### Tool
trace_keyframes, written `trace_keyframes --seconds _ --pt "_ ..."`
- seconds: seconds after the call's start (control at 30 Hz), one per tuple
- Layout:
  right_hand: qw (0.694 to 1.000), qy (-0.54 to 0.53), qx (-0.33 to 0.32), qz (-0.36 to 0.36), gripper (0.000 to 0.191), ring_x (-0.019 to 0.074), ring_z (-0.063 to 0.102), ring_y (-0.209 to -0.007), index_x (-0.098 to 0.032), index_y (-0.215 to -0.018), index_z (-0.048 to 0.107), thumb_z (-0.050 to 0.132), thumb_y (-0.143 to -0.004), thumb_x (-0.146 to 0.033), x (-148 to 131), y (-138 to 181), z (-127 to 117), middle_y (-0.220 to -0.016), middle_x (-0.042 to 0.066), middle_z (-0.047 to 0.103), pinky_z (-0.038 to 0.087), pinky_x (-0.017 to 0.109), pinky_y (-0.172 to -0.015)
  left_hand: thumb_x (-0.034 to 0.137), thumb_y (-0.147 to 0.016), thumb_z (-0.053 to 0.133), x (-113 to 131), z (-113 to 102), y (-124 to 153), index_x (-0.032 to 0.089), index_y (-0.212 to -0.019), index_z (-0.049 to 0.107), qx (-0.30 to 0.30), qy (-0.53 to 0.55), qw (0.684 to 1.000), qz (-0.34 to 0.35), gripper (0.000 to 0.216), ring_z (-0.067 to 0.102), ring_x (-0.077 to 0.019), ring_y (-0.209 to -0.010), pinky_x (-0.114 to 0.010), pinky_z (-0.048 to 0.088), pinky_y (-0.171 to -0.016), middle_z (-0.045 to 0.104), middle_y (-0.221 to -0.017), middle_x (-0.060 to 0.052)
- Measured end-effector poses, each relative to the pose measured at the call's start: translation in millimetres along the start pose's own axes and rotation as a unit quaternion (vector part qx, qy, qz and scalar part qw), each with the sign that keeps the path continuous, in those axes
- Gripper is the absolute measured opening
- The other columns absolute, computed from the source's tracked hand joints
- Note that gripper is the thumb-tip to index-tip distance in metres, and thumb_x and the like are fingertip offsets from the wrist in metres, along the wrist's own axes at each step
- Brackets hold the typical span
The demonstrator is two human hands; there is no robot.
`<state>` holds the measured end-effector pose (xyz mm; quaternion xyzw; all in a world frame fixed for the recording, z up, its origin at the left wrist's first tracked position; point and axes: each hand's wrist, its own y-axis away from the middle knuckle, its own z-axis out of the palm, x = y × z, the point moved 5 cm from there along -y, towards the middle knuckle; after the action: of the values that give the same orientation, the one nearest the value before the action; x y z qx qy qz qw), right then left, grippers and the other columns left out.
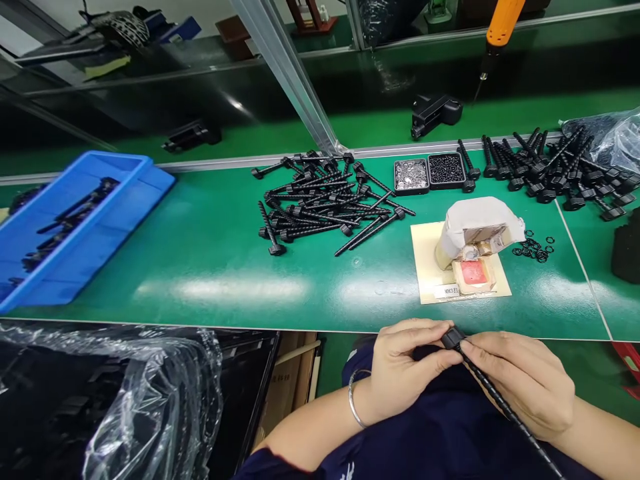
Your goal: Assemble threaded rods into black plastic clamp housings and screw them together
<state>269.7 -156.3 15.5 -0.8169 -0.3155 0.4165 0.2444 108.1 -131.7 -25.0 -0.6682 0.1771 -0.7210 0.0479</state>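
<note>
A long black ribbed rod with a blocky head (453, 338) is held in front of my body, just off the table's front edge. My left hand (407, 363) pinches the head between thumb and fingers. The fingers of my right hand (525, 380) are closed on the shaft just below the head, and the shaft slants down to the lower right. Beyond my hands stands a small white and cream fixture (480, 220) with a red pad (473, 272), on a pale yellow board (425, 280). Small black rings (537, 251) lie to its right.
A pile of similar black rods (320, 200) lies mid-table, with another bunch (560, 167) at right. Two small trays hold silvery pieces (411, 175) and black pieces (447, 168). A blue bin (115, 227) stands left. An orange electric screwdriver (504, 23) hangs above.
</note>
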Motion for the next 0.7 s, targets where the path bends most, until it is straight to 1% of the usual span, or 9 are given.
trace_keyframes --seconds 0.1,0.2,0.27,0.37,0.43,0.5,0.57,0.6,0.7 --pt "0.998 -0.046 -0.028 0.012 0.026 0.0143 0.069 -0.085 -0.011 -0.106 0.069 0.051 -0.094 0.003 3.4 -1.7 -1.0 -0.092 0.010 0.070 0.059 0.021 -0.073 0.018 -0.082 0.080 6.1 -4.6 0.1 0.024 -0.114 0.075 0.000 -0.070 0.996 0.055 0.033 0.079 -0.0182 -0.083 -0.026 0.066 -0.076 0.081 -0.100 -0.009" --pt "0.980 -0.148 -0.037 0.131 0.031 0.0132 0.071 -0.088 -0.018 -0.115 0.069 0.056 -0.093 -0.001 18.1 -2.1 -2.0 -0.103 0.009 0.068 0.062 0.019 -0.076 0.017 -0.088 0.073 11.7 -5.4 -0.3 0.018 -0.115 0.073 -0.031 -0.127 0.988 0.087 0.027 0.077 -0.0172 -0.082 -0.025 0.066 -0.076 0.080 -0.098 -0.011" --pt "0.934 -0.251 -0.057 0.247 0.029 0.0133 0.072 -0.081 -0.022 -0.117 0.070 0.072 -0.089 -0.014 28.7 -1.1 2.9 -0.106 0.007 0.067 0.064 0.020 -0.074 0.017 -0.090 0.069 15.0 -4.3 -0.4 0.014 -0.113 0.071 -0.046 -0.156 0.981 0.102 0.023 0.077 -0.0169 -0.082 -0.024 0.065 -0.075 0.079 -0.096 -0.012" --pt "0.830 -0.354 -0.123 0.413 0.038 0.0137 0.071 -0.070 -0.019 -0.101 0.075 0.092 -0.069 -0.032 36.6 2.0 17.0 -0.097 0.004 0.065 0.064 0.021 -0.069 0.017 -0.092 0.065 18.0 -0.4 0.4 0.010 -0.110 0.070 -0.063 -0.181 0.974 0.120 0.020 0.075 -0.0165 -0.081 -0.023 0.064 -0.074 0.077 -0.093 -0.013" --pt "0.768 -0.384 -0.160 0.486 0.041 0.0110 0.066 -0.063 -0.015 -0.090 0.074 0.095 -0.063 -0.037 36.7 4.3 24.6 -0.079 0.001 0.061 0.060 0.019 -0.062 0.017 -0.093 0.063 18.2 2.4 1.6 0.009 -0.110 0.068 -0.075 -0.189 0.971 0.127 0.020 0.074 -0.0165 -0.079 -0.022 0.063 -0.072 0.075 -0.090 -0.014" --pt "0.739 -0.400 -0.176 0.513 0.042 0.0064 0.052 -0.053 -0.014 -0.089 0.070 0.093 -0.065 -0.041 35.0 5.4 28.6 -0.061 -0.005 0.050 0.050 0.015 -0.053 0.016 -0.094 0.061 17.7 4.0 3.0 0.008 -0.113 0.067 -0.087 -0.192 0.968 0.135 0.021 0.072 -0.0163 -0.078 -0.023 0.063 -0.070 0.073 -0.089 -0.013" --pt "0.750 -0.398 -0.178 0.498 0.038 0.0048 0.040 -0.051 -0.015 -0.094 0.070 0.087 -0.074 -0.041 34.0 5.6 29.0 -0.054 -0.008 0.039 0.041 0.014 -0.050 0.014 -0.096 0.058 17.1 4.3 4.1 0.008 -0.118 0.065 -0.097 -0.190 0.966 0.145 0.024 0.071 -0.0162 -0.078 -0.024 0.062 -0.070 0.072 -0.088 -0.013" --pt "0.765 -0.393 -0.176 0.480 0.034 0.0047 0.038 -0.052 -0.015 -0.096 0.070 0.084 -0.078 -0.040 33.9 5.8 28.4 -0.056 -0.008 0.040 0.040 0.014 -0.050 0.014 -0.096 0.056 16.6 4.2 4.5 0.008 -0.119 0.065 -0.102 -0.188 0.965 0.150 0.025 0.070 -0.0161 -0.079 -0.024 0.062 -0.070 0.072 -0.088 -0.012" --pt "0.802 -0.398 -0.166 0.414 0.020 0.0036 0.046 -0.057 -0.019 -0.100 0.074 0.078 -0.086 -0.032 34.7 8.0 26.3 -0.082 0.000 0.055 0.045 0.015 -0.053 0.012 -0.096 0.056 14.5 3.8 4.9 0.008 -0.121 0.064 -0.117 -0.177 0.965 0.156 0.026 0.069 -0.0155 -0.080 -0.023 0.062 -0.070 0.071 -0.089 -0.011"
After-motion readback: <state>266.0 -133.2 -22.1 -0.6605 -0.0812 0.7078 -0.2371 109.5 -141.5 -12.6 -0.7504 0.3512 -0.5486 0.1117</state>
